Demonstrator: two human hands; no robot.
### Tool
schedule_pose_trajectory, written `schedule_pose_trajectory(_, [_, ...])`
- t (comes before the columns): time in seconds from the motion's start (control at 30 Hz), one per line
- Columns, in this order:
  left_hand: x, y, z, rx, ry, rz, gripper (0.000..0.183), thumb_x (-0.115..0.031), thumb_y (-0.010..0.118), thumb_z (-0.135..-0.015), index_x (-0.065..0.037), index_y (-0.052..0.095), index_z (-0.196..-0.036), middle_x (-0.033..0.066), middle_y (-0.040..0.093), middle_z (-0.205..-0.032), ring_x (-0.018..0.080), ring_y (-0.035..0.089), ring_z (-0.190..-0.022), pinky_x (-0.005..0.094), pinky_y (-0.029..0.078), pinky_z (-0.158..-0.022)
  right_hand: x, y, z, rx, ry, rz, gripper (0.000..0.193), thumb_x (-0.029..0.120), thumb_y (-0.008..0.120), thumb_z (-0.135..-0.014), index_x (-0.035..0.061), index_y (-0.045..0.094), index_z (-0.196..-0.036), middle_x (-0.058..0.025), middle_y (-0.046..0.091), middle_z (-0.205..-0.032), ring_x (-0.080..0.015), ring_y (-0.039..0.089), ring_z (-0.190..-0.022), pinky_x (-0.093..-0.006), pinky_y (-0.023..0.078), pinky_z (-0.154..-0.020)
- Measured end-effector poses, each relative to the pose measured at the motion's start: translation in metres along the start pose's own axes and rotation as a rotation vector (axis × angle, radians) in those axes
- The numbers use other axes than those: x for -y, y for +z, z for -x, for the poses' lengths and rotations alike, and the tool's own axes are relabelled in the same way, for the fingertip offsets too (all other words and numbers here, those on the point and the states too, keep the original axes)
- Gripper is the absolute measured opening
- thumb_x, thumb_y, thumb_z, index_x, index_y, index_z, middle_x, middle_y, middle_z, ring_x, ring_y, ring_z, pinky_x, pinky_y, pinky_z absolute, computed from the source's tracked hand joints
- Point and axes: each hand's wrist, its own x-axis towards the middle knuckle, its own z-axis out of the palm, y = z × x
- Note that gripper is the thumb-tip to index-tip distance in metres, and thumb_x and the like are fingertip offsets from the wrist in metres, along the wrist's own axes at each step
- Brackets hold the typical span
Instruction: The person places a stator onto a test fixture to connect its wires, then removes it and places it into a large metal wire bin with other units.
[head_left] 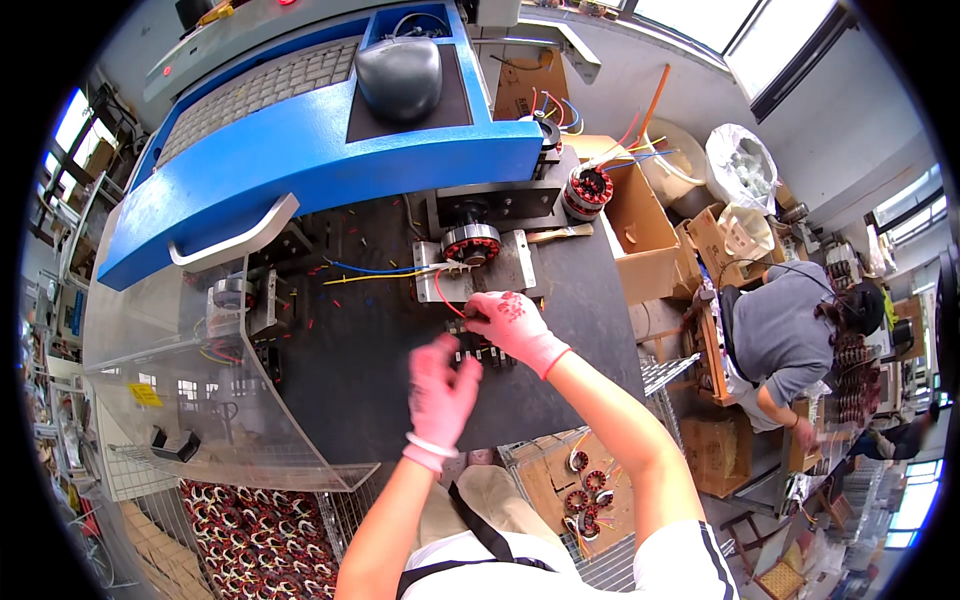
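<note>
A motor stator with red windings sits in a metal fixture on the dark bench. Blue wire and yellow wire stretch leftward from it, while a red wire bends down toward me. My right hand, in a pink-marked glove, has its fingertips pinched at the red wire's lower end. Below them lies a row of small metal clips. My left hand, also gloved, hovers just left of the clips, blurred, thumb apart from the fingers and nothing visible in it.
A blue keyboard shelf with a black mouse overhangs the bench. A clear plastic guard stands left. Another stator and a brush lie right of the fixture. Stators fill a basket below. A person works at right.
</note>
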Motion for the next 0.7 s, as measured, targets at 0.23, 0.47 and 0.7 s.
schedule_pose_trajectory(0.23, [-0.007,-0.062,-0.129,-0.415,-0.35,1.294,0.057,-0.055,0.051,-0.093,-0.01,0.05,-0.128,0.0016,0.06,-0.108,0.0151,0.062,-0.09,0.0247,0.046,-0.067,0.048,-0.01,-0.012,0.162,0.453,-1.173,0.035,0.035,0.055,-0.096,0.0026,0.068,-0.102,0.004,0.052,-0.068,-0.0059,0.041,-0.057,-0.0195,0.034,-0.052])
schedule_pose_trajectory(0.47, [-0.05,-0.032,-0.031,0.173,-0.097,0.834,0.045,-0.039,0.039,-0.102,-0.004,0.052,-0.126,0.0036,0.06,-0.105,0.0113,0.059,-0.084,0.0213,0.046,-0.065,0.033,0.002,-0.027,0.221,0.467,-1.436,0.027,0.03,0.067,-0.09,0.004,0.065,-0.097,0.002,0.061,-0.075,-0.0051,0.05,-0.061,-0.0197,0.036,-0.051])
schedule_pose_trajectory(0.7, [-0.017,-0.016,0.032,0.33,0.116,-0.489,0.063,-0.036,0.067,-0.082,-0.012,0.047,-0.136,0.0091,0.051,-0.102,0.0206,0.056,-0.086,0.0361,0.048,-0.072,0.028,-0.03,-0.005,0.112,0.263,-0.418,0.016,0.016,0.066,-0.084,0.0017,0.063,-0.091,-0.004,0.062,-0.071,-0.0089,0.056,-0.062,-0.0271,0.046,-0.057])
